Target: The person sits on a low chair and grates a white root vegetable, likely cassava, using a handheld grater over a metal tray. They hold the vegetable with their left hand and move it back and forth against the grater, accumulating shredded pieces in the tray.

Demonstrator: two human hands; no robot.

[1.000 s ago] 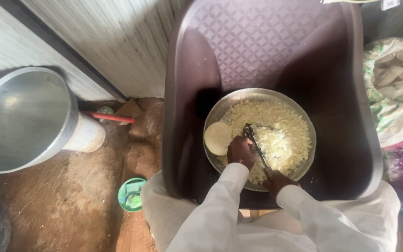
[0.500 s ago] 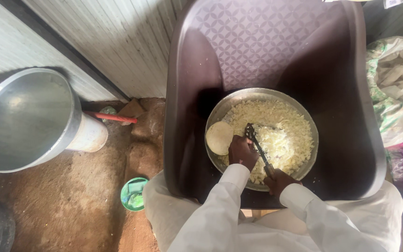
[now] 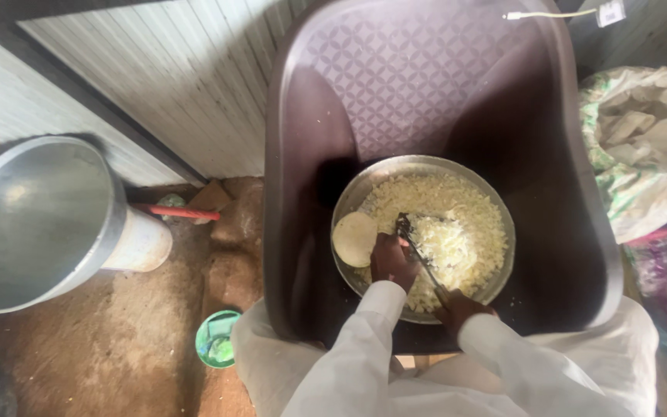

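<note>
Ideally the left hand (image 3: pixel 390 261) stays pinned on the pale shredded vegetable (image 3: pixel 445 243) in the round steel plate (image 3: pixel 349 202), fingers curled clear, while the right hand (image 3: pixel 457 306), closed around the dark-handled knife (image 3: pixel 420 255), slices thinly.

Long white cloth sleeves reach to both wrists; left hand (image 3: pixel 392 261) and right hand (image 3: pixel 458 306) bare. White garment, loosely creased, covers the lap.

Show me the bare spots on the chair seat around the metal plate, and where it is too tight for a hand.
Bare seat shows right of the metal plate, up to the chair's right arm, and behind the plate toward the patterned backrest. A narrower strip lies left of it. The near edge is crowded: the left hand and right hand, holding a dark utensil, fill it.
</note>
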